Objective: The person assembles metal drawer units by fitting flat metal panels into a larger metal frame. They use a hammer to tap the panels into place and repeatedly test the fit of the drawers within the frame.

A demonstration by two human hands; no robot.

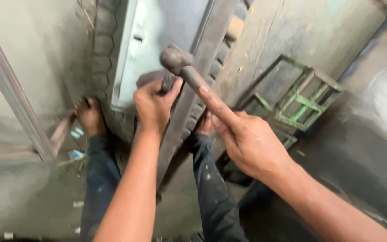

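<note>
The right hand [247,141], coming in from four o'clock, is wrapped around the handle of a dull grey steel hammer [180,65], index finger laid straight along the shaft and the rounded head raised near twelve o'clock of the work. The left hand [154,105], reaching up from six o'clock, is pinched shut on a short dark metal punch or chisel [167,83] whose lower end is hidden behind the knuckles; its tip seems set against the long rusty-brown steel bar [202,67] that runs diagonally from one o'clock down to seven

To strike well here, the tool should sit square to the bar and be held firmly, with the thumb clear of the struck end. The pointed index finger gives aim but weakens the hold, so a short, controlled blow looks safer than a full swing

Beside the bar lies a pale blue-grey sheet-metal panel [157,36], smooth and scuffed, resting over a black rubber tyre [106,49] with blocky tread. Two bare feet in dark, paint-flecked trousers [211,188] stand on either side on dusty concrete. At three o'clock lies a green-painted angle-iron frame [305,101], chipped and rusty
</note>
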